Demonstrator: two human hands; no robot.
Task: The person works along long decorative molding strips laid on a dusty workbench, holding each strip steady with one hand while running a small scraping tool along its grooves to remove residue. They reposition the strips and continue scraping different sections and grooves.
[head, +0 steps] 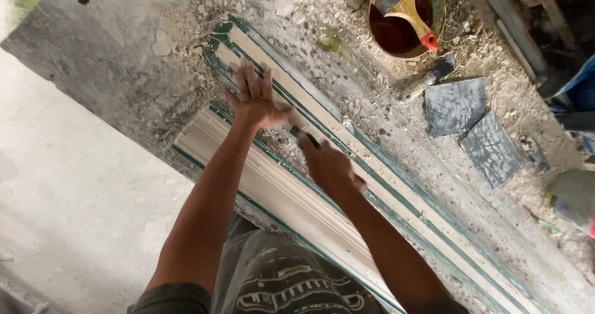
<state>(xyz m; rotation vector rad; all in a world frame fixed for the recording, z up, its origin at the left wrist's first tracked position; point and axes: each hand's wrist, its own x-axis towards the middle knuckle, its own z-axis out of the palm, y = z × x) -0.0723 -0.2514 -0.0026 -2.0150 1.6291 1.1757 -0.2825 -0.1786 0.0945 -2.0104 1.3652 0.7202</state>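
Note:
Two long white moulded strips with green edges lie side by side on a dusty grey slab. My left hand [255, 100] rests flat, fingers spread, on the far strip [396, 184] close to its upper end. My right hand [328, 165] is closed around a small dark-handled tool [304, 137], whose tip sits in the gap between the far strip and the near strip [248, 171]. The tool's working end is blurred and partly hidden by my fingers.
A round container [403, 22] of dark liquid with a wide brush [403, 4] laid across it stands at the top. Two grey sanding sheets [471, 122] lie to the right. Crumbs and dust cover the slab [99, 47]. Pale floor is at left.

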